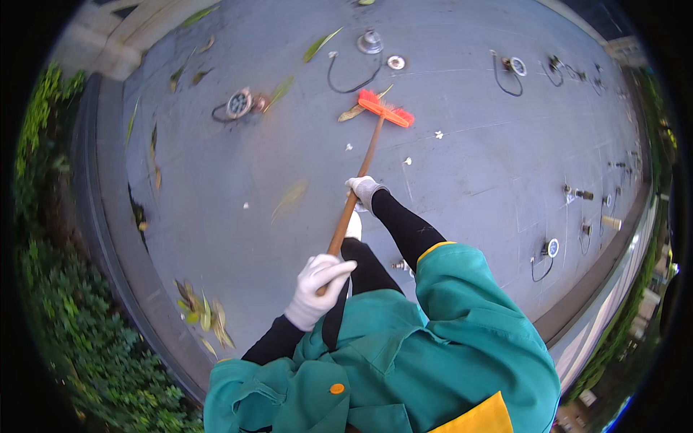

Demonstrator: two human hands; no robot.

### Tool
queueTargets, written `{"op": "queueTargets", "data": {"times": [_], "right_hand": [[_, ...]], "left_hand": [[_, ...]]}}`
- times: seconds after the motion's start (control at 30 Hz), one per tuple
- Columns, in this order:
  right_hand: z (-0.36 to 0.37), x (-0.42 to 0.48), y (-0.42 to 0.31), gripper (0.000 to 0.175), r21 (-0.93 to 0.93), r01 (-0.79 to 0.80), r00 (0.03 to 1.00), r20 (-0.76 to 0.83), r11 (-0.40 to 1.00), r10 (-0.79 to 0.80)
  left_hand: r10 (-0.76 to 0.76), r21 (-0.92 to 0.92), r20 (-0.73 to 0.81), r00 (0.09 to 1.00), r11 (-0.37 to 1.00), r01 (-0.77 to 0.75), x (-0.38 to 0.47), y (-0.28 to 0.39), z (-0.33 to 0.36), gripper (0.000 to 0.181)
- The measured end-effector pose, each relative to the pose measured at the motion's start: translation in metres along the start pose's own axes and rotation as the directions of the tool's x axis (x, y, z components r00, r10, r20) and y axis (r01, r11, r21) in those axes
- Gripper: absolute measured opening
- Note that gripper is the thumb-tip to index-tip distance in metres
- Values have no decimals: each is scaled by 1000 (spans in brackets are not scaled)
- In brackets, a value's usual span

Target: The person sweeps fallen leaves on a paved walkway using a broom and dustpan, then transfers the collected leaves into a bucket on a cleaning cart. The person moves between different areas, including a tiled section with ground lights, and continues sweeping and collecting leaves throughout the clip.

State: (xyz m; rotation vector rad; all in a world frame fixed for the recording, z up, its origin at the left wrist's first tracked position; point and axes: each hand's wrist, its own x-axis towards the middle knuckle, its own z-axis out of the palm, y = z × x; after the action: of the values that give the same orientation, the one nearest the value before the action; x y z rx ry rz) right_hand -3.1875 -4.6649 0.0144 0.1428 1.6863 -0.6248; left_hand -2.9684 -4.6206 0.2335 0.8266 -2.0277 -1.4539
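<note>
My left hand [319, 287], in a white glove, is wrapped around the upper end of a wooden broom handle [346, 216]. Further down the same handle, my right hand [364, 189] grips it, also gloved in white. The handle runs away from me to an orange-red broom head [385, 110] with bristles, which rests on the grey floor [460, 178]. A dry brown leaf [352, 112] lies right at the broom head, partly hidden by it. Small white blossoms [439, 135] are scattered nearby.
Round floor lights [239, 104] with black cables stand about, with a metal fixture [370, 41] beyond the broom. A leaf pile [206, 314] lies near the left kerb [116, 233]. Green shrubs [103, 335] grow beyond that kerb. More light fittings [551, 248] stand at right.
</note>
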Motion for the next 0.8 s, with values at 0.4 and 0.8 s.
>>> {"op": "queueTargets", "data": {"times": [0.4,0.8], "right_hand": [[307,-201,227,18,-168,-340,699,613,925,368],[309,-264,211,14,350,-265,801,599,899,3]], "left_hand": [[-113,378,-296,948,898,225,-264,135,-168,28],[113,53,-722,683,993,-108,-291,122,-154,24]]}}
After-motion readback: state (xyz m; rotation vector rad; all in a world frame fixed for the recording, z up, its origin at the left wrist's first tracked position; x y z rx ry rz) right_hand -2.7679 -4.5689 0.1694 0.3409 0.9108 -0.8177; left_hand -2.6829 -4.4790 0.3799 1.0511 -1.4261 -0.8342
